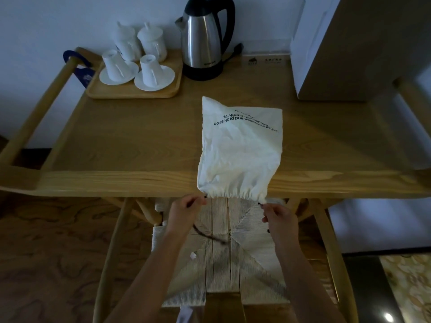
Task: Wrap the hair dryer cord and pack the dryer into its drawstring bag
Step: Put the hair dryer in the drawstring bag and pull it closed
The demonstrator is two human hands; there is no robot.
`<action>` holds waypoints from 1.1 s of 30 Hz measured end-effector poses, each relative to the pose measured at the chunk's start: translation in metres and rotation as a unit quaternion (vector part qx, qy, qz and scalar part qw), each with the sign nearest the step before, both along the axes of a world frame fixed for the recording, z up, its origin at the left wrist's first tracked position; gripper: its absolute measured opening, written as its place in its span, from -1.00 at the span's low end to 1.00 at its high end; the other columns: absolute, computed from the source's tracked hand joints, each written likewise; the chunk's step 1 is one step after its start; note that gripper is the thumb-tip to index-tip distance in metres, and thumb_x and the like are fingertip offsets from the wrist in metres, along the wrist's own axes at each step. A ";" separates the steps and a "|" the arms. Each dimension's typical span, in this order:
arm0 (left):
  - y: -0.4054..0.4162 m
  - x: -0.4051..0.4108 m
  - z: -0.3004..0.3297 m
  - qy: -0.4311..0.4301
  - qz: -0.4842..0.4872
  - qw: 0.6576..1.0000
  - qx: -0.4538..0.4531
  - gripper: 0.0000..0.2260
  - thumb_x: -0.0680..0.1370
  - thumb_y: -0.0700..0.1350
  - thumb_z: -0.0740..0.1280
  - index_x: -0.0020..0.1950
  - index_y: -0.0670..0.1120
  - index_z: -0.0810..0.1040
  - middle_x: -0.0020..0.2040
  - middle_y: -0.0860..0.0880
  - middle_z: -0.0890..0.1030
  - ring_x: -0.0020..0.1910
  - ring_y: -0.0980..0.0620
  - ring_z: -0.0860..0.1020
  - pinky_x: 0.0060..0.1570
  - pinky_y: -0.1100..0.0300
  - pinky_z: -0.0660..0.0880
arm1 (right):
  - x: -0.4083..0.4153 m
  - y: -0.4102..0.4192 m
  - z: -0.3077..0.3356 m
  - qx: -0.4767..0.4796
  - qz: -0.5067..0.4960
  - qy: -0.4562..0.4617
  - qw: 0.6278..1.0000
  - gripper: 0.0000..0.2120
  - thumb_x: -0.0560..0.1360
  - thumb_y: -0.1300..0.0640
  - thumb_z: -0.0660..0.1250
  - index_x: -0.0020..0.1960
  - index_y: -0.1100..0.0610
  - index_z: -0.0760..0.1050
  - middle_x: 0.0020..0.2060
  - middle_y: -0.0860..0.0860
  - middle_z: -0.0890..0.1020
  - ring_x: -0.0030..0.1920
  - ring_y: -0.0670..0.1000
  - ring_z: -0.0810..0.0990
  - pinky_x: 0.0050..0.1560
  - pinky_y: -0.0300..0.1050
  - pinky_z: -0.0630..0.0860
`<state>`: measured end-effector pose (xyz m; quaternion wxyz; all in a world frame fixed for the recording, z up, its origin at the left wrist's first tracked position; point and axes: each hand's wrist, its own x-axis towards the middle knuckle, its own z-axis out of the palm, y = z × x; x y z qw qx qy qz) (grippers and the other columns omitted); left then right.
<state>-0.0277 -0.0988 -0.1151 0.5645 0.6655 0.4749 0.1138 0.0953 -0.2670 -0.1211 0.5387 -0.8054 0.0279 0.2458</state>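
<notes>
The bag [240, 148] is white with black lettering, and its cord [210, 236] is dark. The desk [130, 145] is pale wood with visible grain. The tray [133, 93] is the same light wood; the cups [137, 59] on it are white. The kettle [205, 40] is silver steel with black handle and base. The chair seat [224, 264] is cream woven cord in triangular panels.

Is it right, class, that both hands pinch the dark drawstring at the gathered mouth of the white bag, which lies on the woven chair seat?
Not quite. The head view shows the white bag lying on the wooden table, its gathered mouth hanging over the near edge above the woven chair seat. The rest holds: the left hand and the right hand each pinch the dark drawstring at that mouth.
</notes>
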 end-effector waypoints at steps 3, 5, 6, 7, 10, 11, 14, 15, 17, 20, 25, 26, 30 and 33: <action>0.010 -0.007 0.005 0.023 -0.027 0.999 0.039 -0.83 0.53 -0.09 0.32 -0.24 0.09 0.62 -0.32 0.09 0.63 -0.33 0.12 0.46 -0.35 0.31 0.34 | 0.006 -0.005 0.000 0.000 -0.006 -0.028 1.000 -0.86 0.51 0.17 0.29 -0.18 0.17 0.57 -0.42 0.00 0.55 -0.36 -0.07 0.50 -0.32 -0.16 0.37; 0.014 -0.012 0.005 0.025 -0.010 0.999 0.039 -0.85 0.53 -0.09 0.32 -0.21 0.05 0.62 -0.26 0.06 0.63 -0.29 0.13 0.49 -0.29 0.31 0.36 | 0.008 -0.008 -0.002 -0.010 -0.011 -0.036 0.999 -0.87 0.50 0.18 0.30 -0.19 0.16 0.57 -0.42 -0.01 0.55 -0.34 -0.07 0.51 -0.32 -0.18 0.37; 0.015 -0.014 0.004 0.027 -0.002 0.999 0.037 -0.86 0.54 -0.09 0.31 -0.18 0.02 0.63 -0.25 0.05 0.63 -0.28 0.13 0.49 -0.29 0.31 0.36 | 0.009 -0.010 -0.003 -0.018 -0.014 -0.038 0.999 -0.87 0.49 0.17 0.30 -0.19 0.16 0.57 -0.41 -0.01 0.55 -0.34 -0.07 0.50 -0.32 -0.17 0.37; 0.017 -0.017 0.002 0.033 0.003 0.999 0.031 -0.86 0.54 -0.09 0.31 -0.17 -0.01 0.63 -0.26 0.03 0.62 -0.29 0.11 0.48 -0.30 0.30 0.35 | 0.011 -0.012 -0.004 -0.029 -0.017 -0.043 0.999 -0.87 0.50 0.16 0.30 -0.19 0.16 0.56 -0.41 -0.01 0.54 -0.35 -0.08 0.49 -0.33 -0.18 0.36; 0.024 -0.024 -0.001 0.043 0.018 0.999 0.012 -0.86 0.54 -0.11 0.30 -0.15 -0.07 0.63 -0.22 -0.10 0.62 -0.24 -0.01 0.49 -0.23 0.18 0.39 | 0.022 -0.026 -0.007 -0.061 -0.033 -0.060 0.996 -0.85 0.52 0.16 0.26 -0.19 0.18 0.52 -0.40 0.00 0.52 -0.36 -0.06 0.47 -0.34 -0.20 0.32; 0.027 -0.025 -0.001 0.048 0.018 0.999 0.013 -0.86 0.54 -0.12 0.30 -0.14 -0.08 0.63 -0.19 -0.13 0.63 -0.21 -0.03 0.51 -0.17 0.14 0.40 | 0.026 -0.030 -0.007 -0.073 -0.036 -0.066 0.995 -0.85 0.52 0.16 0.25 -0.18 0.18 0.51 -0.39 0.00 0.52 -0.36 -0.04 0.47 -0.35 -0.20 0.32; 0.037 -0.026 0.003 0.067 0.013 0.997 0.018 -0.85 0.54 -0.09 0.29 -0.18 -0.04 0.62 -0.23 -0.10 0.61 -0.26 0.01 0.50 -0.20 0.12 0.41 | 0.035 -0.038 -0.003 -0.100 -0.022 -0.077 0.992 -0.83 0.53 0.14 0.23 -0.23 0.09 0.47 -0.35 0.02 0.52 -0.31 0.00 0.50 -0.28 -0.14 0.43; 0.040 -0.026 0.005 0.064 0.020 0.998 0.010 -0.84 0.53 -0.08 0.29 -0.20 -0.05 0.62 -0.25 -0.09 0.60 -0.28 0.02 0.49 -0.24 0.13 0.40 | 0.038 -0.038 0.000 -0.108 -0.016 -0.079 0.991 -0.83 0.54 0.14 0.22 -0.24 0.07 0.45 -0.33 0.01 0.52 -0.30 -0.01 0.50 -0.24 -0.11 0.43; 0.043 -0.027 0.008 0.052 0.027 0.998 -0.004 -0.85 0.52 -0.10 0.30 -0.21 -0.08 0.61 -0.23 -0.07 0.60 -0.24 0.03 0.50 -0.25 0.18 0.41 | 0.040 -0.038 0.003 -0.121 -0.003 -0.080 0.989 -0.85 0.54 0.14 0.22 -0.19 0.11 0.46 -0.33 -0.01 0.51 -0.31 -0.03 0.48 -0.22 -0.10 0.40; 0.045 -0.027 0.013 0.039 0.028 0.999 -0.006 -0.86 0.53 -0.14 0.30 -0.19 -0.10 0.61 -0.19 -0.05 0.60 -0.19 0.06 0.51 -0.25 0.24 0.39 | 0.042 -0.036 0.006 -0.137 0.018 -0.068 0.988 -0.87 0.54 0.10 0.22 -0.12 0.13 0.48 -0.31 0.01 0.53 -0.26 0.00 0.51 -0.16 -0.05 0.45; 0.052 -0.042 0.019 0.052 -0.074 0.996 -0.015 -0.80 0.54 -0.08 0.31 -0.27 -0.03 0.60 -0.38 -0.01 0.48 -0.32 -0.02 0.43 -0.27 0.12 0.38 | 0.046 -0.049 0.016 -0.109 0.056 -0.016 0.992 -0.86 0.50 0.14 0.28 -0.22 0.14 0.50 -0.36 0.03 0.53 -0.31 -0.02 0.48 -0.32 -0.17 0.40; 0.055 -0.046 0.022 0.064 -0.110 0.992 -0.011 -0.79 0.54 -0.07 0.30 -0.27 -0.02 0.61 -0.39 -0.02 0.48 -0.31 -0.05 0.44 -0.24 0.08 0.39 | 0.047 -0.054 0.019 -0.102 0.069 0.001 0.992 -0.85 0.48 0.14 0.31 -0.25 0.13 0.53 -0.39 0.04 0.53 -0.33 -0.01 0.47 -0.33 -0.16 0.37; 0.067 -0.057 0.038 0.122 -0.219 0.968 0.010 -0.77 0.55 -0.11 0.31 -0.29 0.04 0.63 -0.34 -0.02 0.61 -0.13 -0.07 0.59 -0.08 0.09 0.44 | 0.050 -0.064 0.040 -0.044 0.119 0.063 0.990 -0.76 0.48 0.19 0.28 -0.35 0.11 0.52 -0.44 0.05 0.51 -0.32 0.04 0.46 -0.22 -0.10 0.37; 0.072 -0.051 0.061 0.145 -0.271 0.951 0.037 -0.85 0.54 -0.17 0.32 -0.10 0.06 0.63 -0.27 0.05 0.67 -0.19 0.08 0.62 -0.14 0.27 0.47 | 0.052 -0.060 0.061 0.067 0.129 0.113 0.983 -0.79 0.52 0.20 0.22 -0.23 0.20 0.57 -0.34 0.08 0.60 -0.26 0.08 0.50 -0.17 -0.06 0.42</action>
